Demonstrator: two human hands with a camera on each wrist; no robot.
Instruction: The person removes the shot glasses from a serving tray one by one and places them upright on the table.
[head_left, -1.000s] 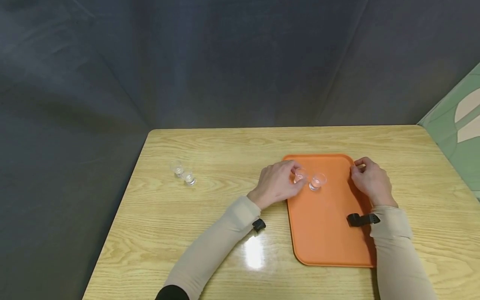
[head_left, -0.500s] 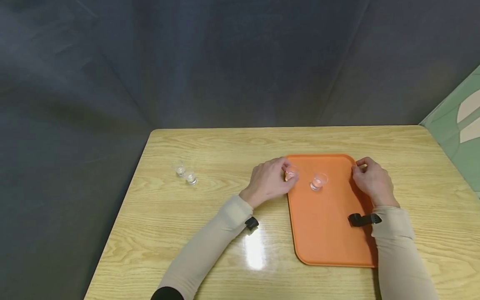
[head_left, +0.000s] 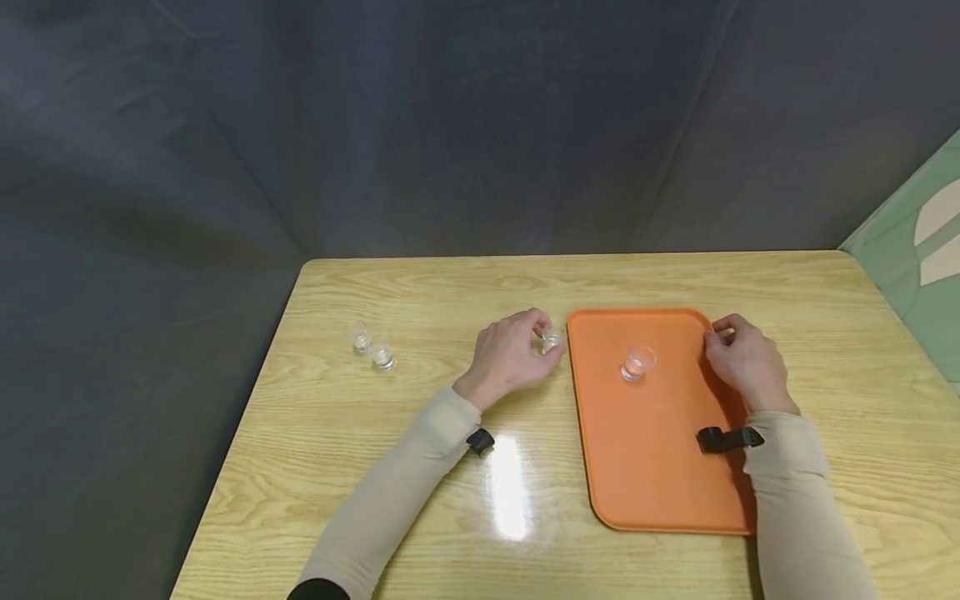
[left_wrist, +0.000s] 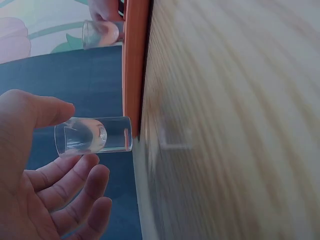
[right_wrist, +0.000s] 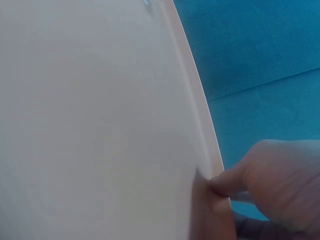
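My left hand (head_left: 513,354) pinches a small clear shot glass (left_wrist: 93,135) between thumb and fingertips. It holds the glass upright just left of the orange tray (head_left: 660,467), close over the table. Another clear shot glass (head_left: 637,363) stands on the upper part of the tray. At the tray's far right corner, my right hand (head_left: 746,360) grips the rim. The right wrist view has the thumb of that hand (right_wrist: 280,182) pressed on top of the rim, other fingers lying underneath, partly hidden.
Two more clear shot glasses, a farther one (head_left: 360,337) and a nearer one (head_left: 382,358), stand side by side on the left of the wooden table (head_left: 300,467). A dark curtain (head_left: 495,125) hangs behind the table's far edge. Green patterned cloth (head_left: 922,267) shows at the right.
My left hand has carried its shot glass leftward, from over the tray to over the table beside it. The right hand has stayed at the tray's corner.
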